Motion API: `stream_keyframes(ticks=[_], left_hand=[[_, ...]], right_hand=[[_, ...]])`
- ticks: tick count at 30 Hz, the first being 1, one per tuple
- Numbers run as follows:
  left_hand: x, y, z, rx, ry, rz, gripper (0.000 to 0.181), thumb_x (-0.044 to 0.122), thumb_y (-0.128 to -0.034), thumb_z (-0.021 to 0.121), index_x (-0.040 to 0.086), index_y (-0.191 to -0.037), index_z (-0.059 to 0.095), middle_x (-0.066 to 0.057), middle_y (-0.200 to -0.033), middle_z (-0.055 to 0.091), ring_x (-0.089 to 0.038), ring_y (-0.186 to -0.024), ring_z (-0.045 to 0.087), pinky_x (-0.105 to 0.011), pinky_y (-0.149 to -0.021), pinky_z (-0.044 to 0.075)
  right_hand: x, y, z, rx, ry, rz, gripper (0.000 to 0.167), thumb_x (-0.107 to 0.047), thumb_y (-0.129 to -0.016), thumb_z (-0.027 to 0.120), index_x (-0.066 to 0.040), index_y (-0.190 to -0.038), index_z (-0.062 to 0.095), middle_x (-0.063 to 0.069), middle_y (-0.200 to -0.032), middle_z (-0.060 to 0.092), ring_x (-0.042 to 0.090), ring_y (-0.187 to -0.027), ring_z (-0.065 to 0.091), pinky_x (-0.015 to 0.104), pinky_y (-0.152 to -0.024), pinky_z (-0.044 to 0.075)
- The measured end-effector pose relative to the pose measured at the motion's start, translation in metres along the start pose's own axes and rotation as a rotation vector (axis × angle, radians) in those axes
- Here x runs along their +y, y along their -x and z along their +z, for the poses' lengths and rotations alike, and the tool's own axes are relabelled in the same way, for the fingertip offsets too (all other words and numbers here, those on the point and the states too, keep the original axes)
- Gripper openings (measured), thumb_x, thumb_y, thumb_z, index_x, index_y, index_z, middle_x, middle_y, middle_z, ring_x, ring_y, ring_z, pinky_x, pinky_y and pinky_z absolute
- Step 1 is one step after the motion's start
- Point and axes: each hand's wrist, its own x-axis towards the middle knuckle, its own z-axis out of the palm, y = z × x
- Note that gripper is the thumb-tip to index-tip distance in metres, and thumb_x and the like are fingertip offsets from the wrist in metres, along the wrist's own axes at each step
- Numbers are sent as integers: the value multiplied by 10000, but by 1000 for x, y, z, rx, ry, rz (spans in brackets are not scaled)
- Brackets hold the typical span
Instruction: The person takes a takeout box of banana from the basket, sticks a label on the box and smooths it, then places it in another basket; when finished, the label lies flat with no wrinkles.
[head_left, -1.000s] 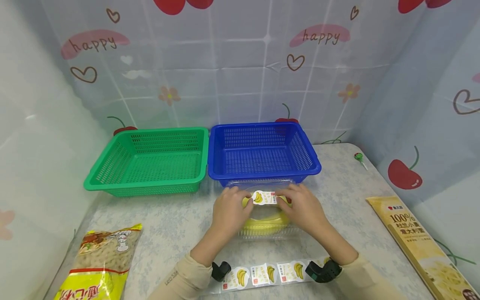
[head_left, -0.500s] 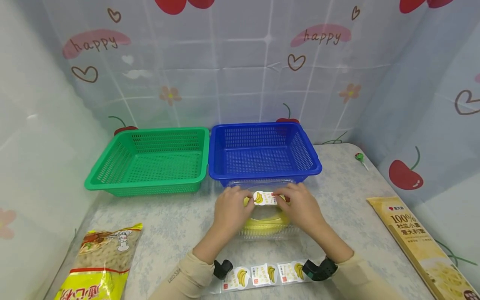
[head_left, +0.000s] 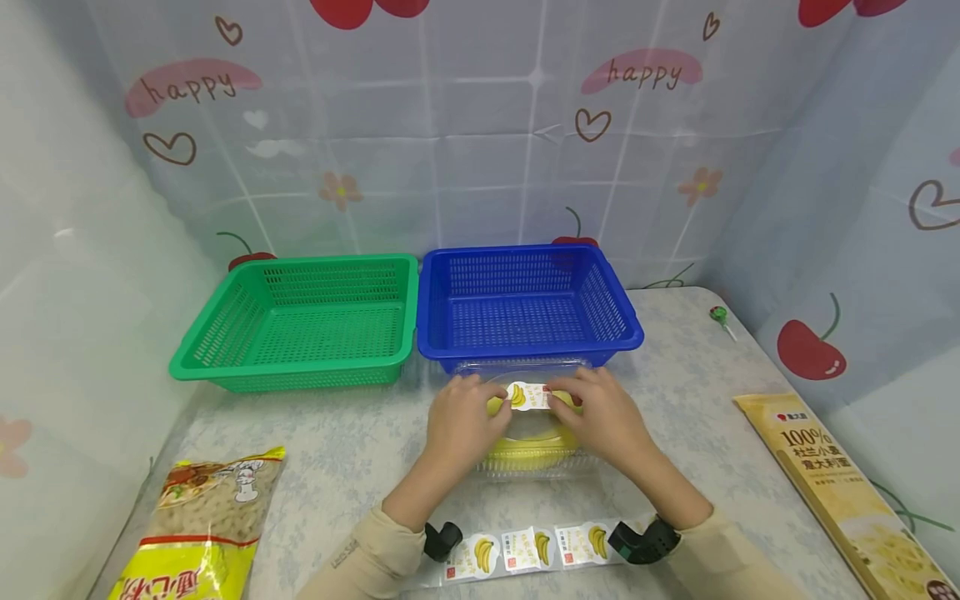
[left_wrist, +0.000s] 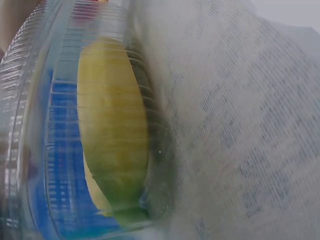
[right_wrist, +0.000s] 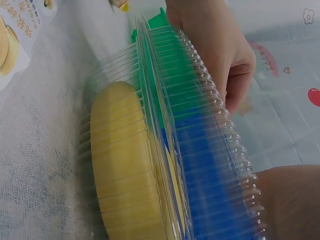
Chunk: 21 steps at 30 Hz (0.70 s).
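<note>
The left hand [head_left: 462, 418] and right hand [head_left: 604, 418] pinch the banana sticker [head_left: 528, 396] above the clear plastic clamshell [head_left: 528, 468] (hardly shifted this past second), suggesting careful alignment.

The place looks like a small curtained work booth: a printed curtain [head_left: 465, 167] walls in the far, left and right sides of a tabletop [head_left: 352, 475] set with a green basket [head_left: 330, 337], a blue basket [head_left: 517, 321], a bag of pasta [head_left: 206, 508] and banana stickers [head_left: 528, 550]. The building around it cannot be told.
</note>
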Motion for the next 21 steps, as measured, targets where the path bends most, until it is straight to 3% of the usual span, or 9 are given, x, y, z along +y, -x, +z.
stream_keyframes(ticks=[14,21], left_hand=[[0,-1,1,8,-11,45,130,316,-860,733,207,-877,804,39,-729,655,-157,-650,532,-261,-582,416],[-1,1,-1,-11,4,12,139,307,-865,725,207,-916,807,31,-796,688,-189,-763,625,-354,-748,524]], right_hand=[[0,0,0,-19,-7,-4,168,-290,-899,745,-213,-1044,782,-71,-686,410,114,-684,347,248,-570,304],[1,4,-2,-16,-11,15,179,-267,-896,747,-207,-1061,782,-66,-684,402,115,-683,349,252,-582,307]])
